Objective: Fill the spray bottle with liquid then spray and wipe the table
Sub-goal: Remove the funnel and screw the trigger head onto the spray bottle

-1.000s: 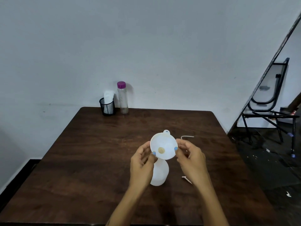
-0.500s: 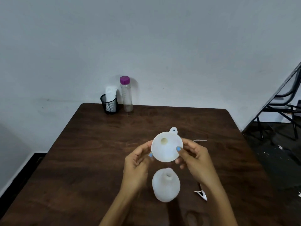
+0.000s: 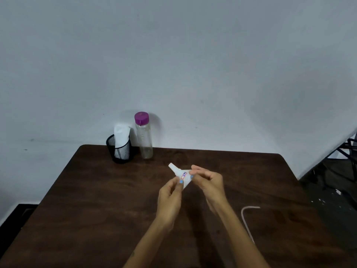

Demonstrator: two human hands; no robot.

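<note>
Holding white funnel [image 3: 181, 175] up with both hands, spout aimed at 11 o'clock | left hand [image 3: 170, 198] and right hand [image 3: 209, 182] both pinch it | spray bottle not seen | water bottle [image 3: 144, 135] at 11 o'clock on table [image 3: 96, 209] | risk: thin pinch slips, funnel drops.

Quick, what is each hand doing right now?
Left hand: closed on the white funnel, pinching its lower side.
Right hand: closed on the same funnel, pinching its other side.
</note>
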